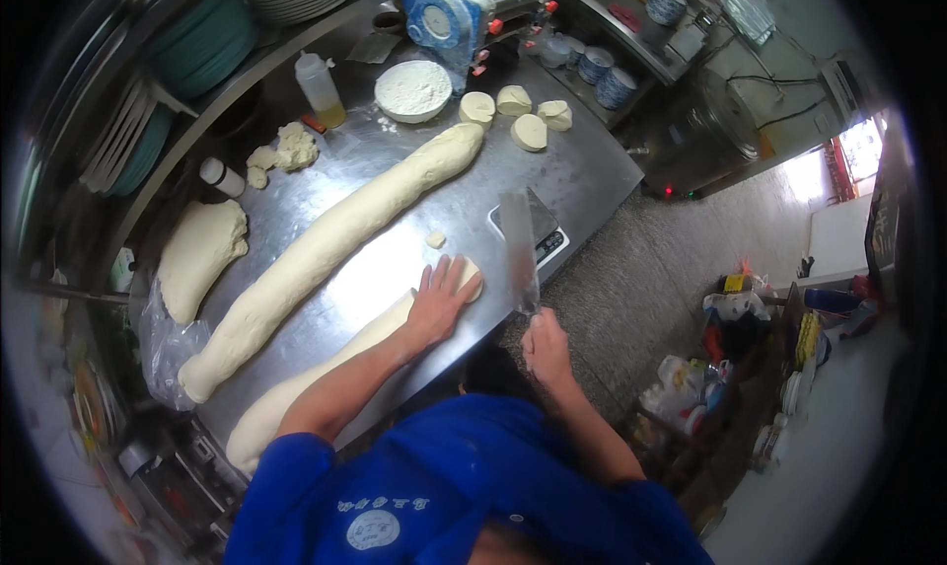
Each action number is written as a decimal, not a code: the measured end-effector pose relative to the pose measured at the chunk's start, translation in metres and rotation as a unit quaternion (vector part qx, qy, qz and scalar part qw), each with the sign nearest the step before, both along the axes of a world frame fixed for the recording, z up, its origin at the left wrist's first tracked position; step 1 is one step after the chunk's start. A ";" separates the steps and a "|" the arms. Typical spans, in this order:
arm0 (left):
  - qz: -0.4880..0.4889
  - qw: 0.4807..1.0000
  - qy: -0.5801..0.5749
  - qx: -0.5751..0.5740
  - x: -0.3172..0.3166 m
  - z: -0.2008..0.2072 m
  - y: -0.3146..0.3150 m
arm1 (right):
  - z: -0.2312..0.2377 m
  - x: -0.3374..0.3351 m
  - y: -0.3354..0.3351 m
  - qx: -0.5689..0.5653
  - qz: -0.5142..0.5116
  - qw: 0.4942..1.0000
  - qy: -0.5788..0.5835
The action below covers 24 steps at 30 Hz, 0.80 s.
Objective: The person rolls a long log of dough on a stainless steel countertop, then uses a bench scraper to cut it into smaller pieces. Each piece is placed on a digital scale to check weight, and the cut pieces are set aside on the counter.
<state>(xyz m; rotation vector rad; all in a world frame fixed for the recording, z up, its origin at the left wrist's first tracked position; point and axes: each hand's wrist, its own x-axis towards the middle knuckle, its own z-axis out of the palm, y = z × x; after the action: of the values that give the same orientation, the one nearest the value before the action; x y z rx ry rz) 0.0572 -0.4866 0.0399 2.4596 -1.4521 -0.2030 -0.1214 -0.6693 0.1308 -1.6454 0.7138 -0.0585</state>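
Note:
My left hand (440,303) lies with spread fingers on the right end of the nearer dough log (340,366), which runs along the front edge of the steel table. In my right hand (546,348) is the handle of a wide-bladed knife (518,244), its blade pointing away from me over a small digital scale (548,241). A longer dough log (330,254) stretches diagonally behind. Between the logs sits a small scrap of dough (436,239). Several cut dough pieces (529,133) stand at the far right of the table.
A bowl of flour (412,91), a squeeze bottle (321,89) and a blue-and-white machine (444,17) stand at the back. At the left are a big dough slab (202,254), dough lumps (294,149) and a plastic bag (170,353). Plates (202,42) fill the shelf.

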 end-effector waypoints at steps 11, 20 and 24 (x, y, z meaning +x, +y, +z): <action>0.008 0.975 0.222 0.021 0.079 -0.006 -0.112 | -0.010 -0.023 -0.127 0.060 -0.090 0.994 0.022; 0.081 0.969 0.189 -0.134 0.086 0.024 -0.225 | -0.061 0.006 -0.221 -0.154 0.029 0.981 0.110; 0.065 0.968 0.166 -0.179 0.096 0.011 -0.237 | -0.071 0.024 -0.243 -0.212 0.092 0.967 0.108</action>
<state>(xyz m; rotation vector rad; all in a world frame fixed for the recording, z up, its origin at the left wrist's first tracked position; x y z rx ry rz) 0.1528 -0.7237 0.0507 2.0970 -1.0767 -0.2811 -0.0969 -0.9120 0.0598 -2.1471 0.7438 0.1100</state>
